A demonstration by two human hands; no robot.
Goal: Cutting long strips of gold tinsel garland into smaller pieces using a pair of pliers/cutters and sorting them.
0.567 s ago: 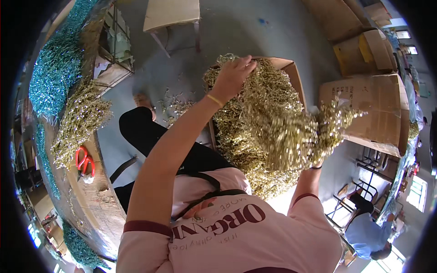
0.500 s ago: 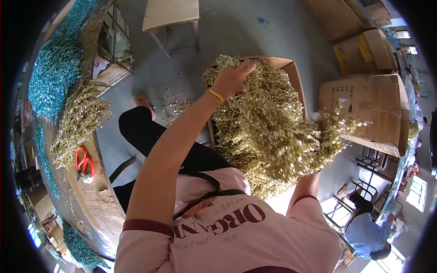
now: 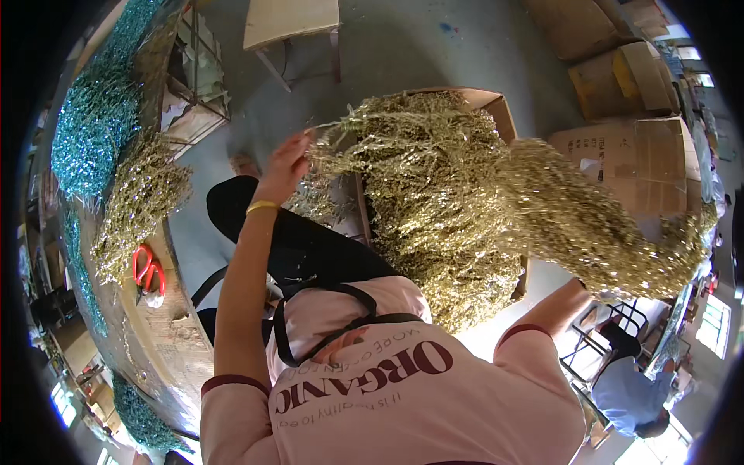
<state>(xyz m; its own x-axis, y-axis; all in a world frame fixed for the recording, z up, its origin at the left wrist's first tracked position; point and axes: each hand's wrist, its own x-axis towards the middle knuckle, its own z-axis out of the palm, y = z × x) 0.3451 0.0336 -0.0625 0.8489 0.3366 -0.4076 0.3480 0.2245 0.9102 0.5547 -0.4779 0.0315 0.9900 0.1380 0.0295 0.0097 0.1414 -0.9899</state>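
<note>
My left hand (image 3: 285, 167), a yellow band at its wrist, is closed on the thin ends of some gold tinsel strands (image 3: 333, 128), left of a cardboard box. Those strands stretch to the gold tinsel heap (image 3: 434, 209) that fills and overtops the box (image 3: 498, 116). On the right, a long gold tinsel bundle (image 3: 597, 225), slightly blurred, hangs over the end of my right forearm (image 3: 552, 308). This bundle hides my right hand and its fingers. It reaches from the heap's right side out toward the far right.
At left, a worktable (image 3: 155, 341) bears red-handled scissors (image 3: 147, 271), a gold tinsel bunch (image 3: 143, 205) and teal tinsel (image 3: 97, 139). A wooden stool (image 3: 291, 19) stands ahead. Cardboard cartons (image 3: 620, 159) line the right. A seated person (image 3: 632, 395) is at lower right.
My left hand has moved left from atop the heap, drawing strand ends with it. My right arm and the large tinsel bundle have swung right, uncovering more of the heap in the box.
</note>
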